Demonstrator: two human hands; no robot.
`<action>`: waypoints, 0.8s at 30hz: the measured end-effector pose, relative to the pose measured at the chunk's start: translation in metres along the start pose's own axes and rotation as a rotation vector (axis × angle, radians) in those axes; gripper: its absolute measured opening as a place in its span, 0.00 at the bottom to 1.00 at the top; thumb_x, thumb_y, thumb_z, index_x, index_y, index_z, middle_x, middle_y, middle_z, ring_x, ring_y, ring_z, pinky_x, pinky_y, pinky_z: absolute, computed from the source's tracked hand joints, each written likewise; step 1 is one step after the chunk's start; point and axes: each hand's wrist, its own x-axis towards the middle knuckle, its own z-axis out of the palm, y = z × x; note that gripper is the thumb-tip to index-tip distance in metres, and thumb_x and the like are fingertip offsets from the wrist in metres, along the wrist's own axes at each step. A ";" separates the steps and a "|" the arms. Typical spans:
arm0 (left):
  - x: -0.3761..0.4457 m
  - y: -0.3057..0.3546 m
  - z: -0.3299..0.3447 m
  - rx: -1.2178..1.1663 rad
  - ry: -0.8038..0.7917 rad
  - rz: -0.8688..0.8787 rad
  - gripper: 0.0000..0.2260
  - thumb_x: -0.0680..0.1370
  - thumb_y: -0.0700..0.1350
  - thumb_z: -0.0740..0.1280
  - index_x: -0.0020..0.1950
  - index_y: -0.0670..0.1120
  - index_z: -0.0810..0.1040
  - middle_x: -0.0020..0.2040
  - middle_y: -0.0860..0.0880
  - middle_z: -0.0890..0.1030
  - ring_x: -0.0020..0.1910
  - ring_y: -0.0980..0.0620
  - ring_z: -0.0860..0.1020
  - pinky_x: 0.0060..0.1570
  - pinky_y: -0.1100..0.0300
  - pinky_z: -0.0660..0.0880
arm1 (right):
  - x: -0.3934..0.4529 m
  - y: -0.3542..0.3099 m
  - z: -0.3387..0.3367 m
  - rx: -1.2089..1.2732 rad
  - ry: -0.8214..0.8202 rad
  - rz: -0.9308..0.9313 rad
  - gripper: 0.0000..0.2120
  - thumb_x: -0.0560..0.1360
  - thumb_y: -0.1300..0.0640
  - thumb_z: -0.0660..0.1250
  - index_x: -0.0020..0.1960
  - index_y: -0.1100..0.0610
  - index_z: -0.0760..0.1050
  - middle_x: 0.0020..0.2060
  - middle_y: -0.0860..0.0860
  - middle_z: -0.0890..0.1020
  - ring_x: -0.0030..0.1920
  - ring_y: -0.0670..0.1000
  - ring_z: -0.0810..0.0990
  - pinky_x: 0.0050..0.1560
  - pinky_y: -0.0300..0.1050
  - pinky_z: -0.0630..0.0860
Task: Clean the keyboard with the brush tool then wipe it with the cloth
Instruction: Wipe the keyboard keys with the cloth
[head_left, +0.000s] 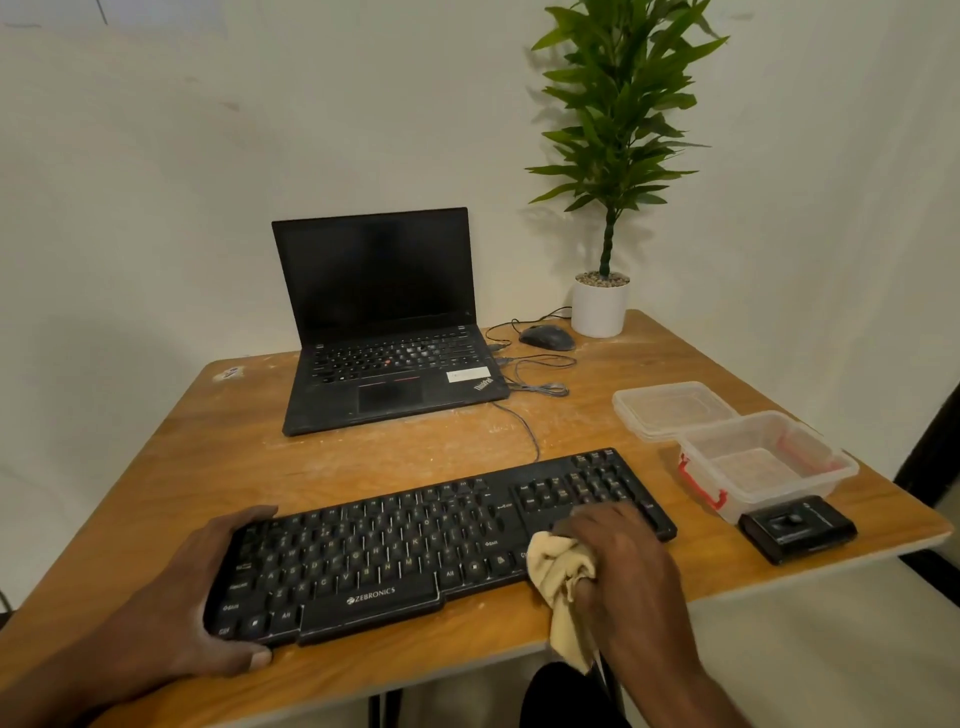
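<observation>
The keyboard (436, 540) lies near the front edge of the tabletop (156, 467), angled so its right end sits farther back. At the keyboard's left end the left hand (208, 597) wraps the corner, fingers curled over the far edge and thumb along the near edge, so that grip is closed on the keyboard itself. At the keyboard's right part, the right hand (618, 561) bunches a cream cloth (561, 582) in curled fingers and presses it on the keys near the arrow cluster; a tail of cloth hangs past the keyboard's front edge. Just right of the keyboard sits a flat black case (797, 527) (what it holds cannot be told). Behind that, still right of the keyboard, stands a clear tub (769, 462) with red clips, and its lid (670, 408) lies just beyond, touching it. Behind the keyboard is an open laptop (384, 322), screen dark, a cable running to it from the keyboard. Farther back right of the keyboard rest a mouse (548, 338) and a potted plant (602, 306).
</observation>
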 end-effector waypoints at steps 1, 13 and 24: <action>0.000 0.001 -0.001 -0.001 0.000 -0.003 0.65 0.55 0.73 0.84 0.85 0.62 0.52 0.80 0.63 0.62 0.78 0.55 0.67 0.75 0.45 0.72 | 0.000 -0.001 0.002 -0.003 -0.011 -0.033 0.30 0.49 0.74 0.78 0.48 0.53 0.86 0.47 0.47 0.84 0.49 0.48 0.79 0.51 0.33 0.69; -0.004 0.015 -0.005 -0.052 0.000 0.023 0.63 0.55 0.74 0.82 0.82 0.68 0.51 0.78 0.64 0.62 0.76 0.56 0.68 0.75 0.46 0.72 | -0.006 -0.037 0.016 0.033 -0.112 -0.037 0.29 0.51 0.66 0.82 0.50 0.49 0.85 0.47 0.41 0.81 0.47 0.40 0.72 0.43 0.25 0.62; -0.010 0.036 -0.014 -0.174 -0.033 0.018 0.61 0.54 0.72 0.84 0.77 0.75 0.51 0.68 0.75 0.63 0.67 0.72 0.68 0.60 0.65 0.74 | 0.017 -0.074 0.033 0.053 -0.311 -0.363 0.17 0.71 0.61 0.74 0.58 0.47 0.81 0.52 0.40 0.76 0.53 0.42 0.69 0.51 0.37 0.67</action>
